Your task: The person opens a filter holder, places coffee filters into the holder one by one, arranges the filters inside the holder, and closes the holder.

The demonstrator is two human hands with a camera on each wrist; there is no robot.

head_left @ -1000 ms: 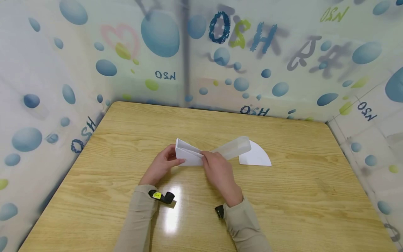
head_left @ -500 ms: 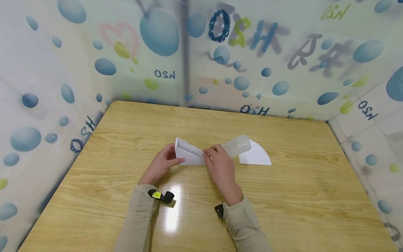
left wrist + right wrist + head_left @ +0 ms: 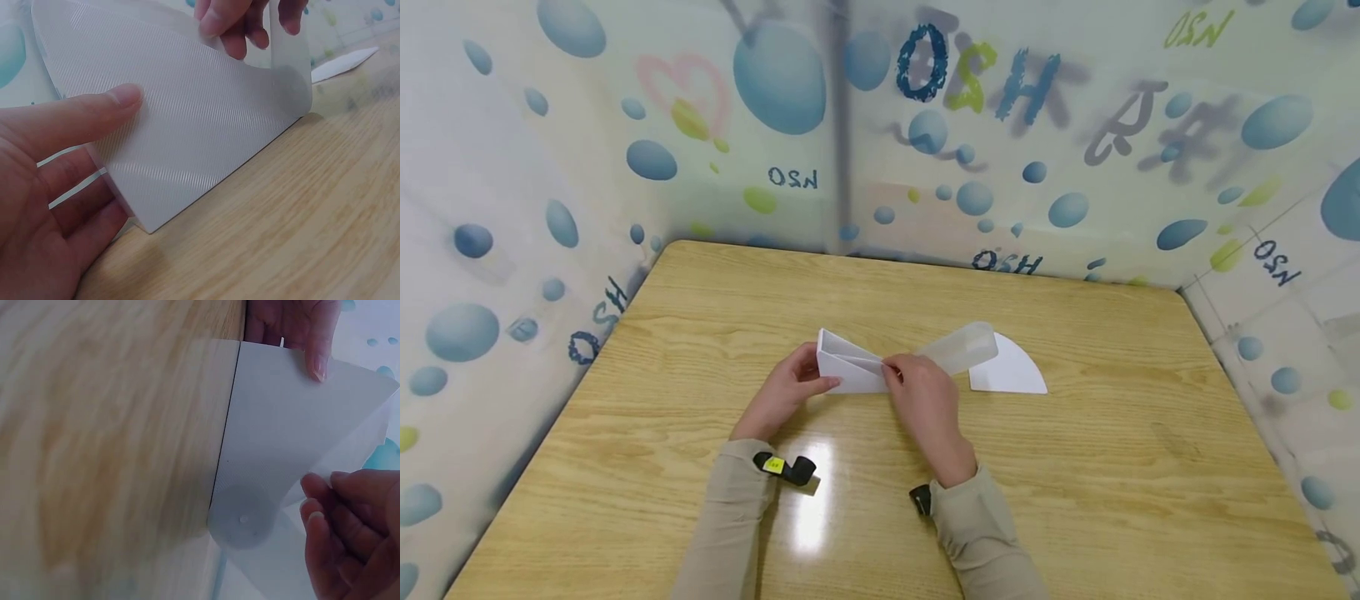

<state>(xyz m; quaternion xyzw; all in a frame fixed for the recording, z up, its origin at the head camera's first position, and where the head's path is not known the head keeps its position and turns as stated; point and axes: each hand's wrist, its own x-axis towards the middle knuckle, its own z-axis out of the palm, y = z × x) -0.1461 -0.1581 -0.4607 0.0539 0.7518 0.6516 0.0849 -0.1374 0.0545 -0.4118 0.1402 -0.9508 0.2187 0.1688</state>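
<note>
Ribbed white case (image 3: 852, 382) on surface (image 3: 700, 333): left hand (image 3: 781, 392) clamped round 9 o'clock end, right hand (image 3: 927, 408) pinching thin sheet (image 3: 861, 362) within. Translucent cover (image 3: 968, 345) toward 2 o'clock; white quarter-circle piece (image 3: 1013, 372), 3 o'clock.

Wood-grain table (image 3: 1120, 467); glare (image 3: 811, 508) on its near half. Printed walls (image 3: 880, 150) behind and beside it: blue spots (image 3: 781, 79), lettering (image 3: 1030, 87).

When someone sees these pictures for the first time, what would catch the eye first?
Probably the white box with the slanted top, in the middle, held at its tall end by the left hand and pinched near its low end by the right hand. Beyond the right hand, a cloudy see-through piece extends toward a white fan-shaped card on the table. Behind, blue drops decorate the wall.
</note>
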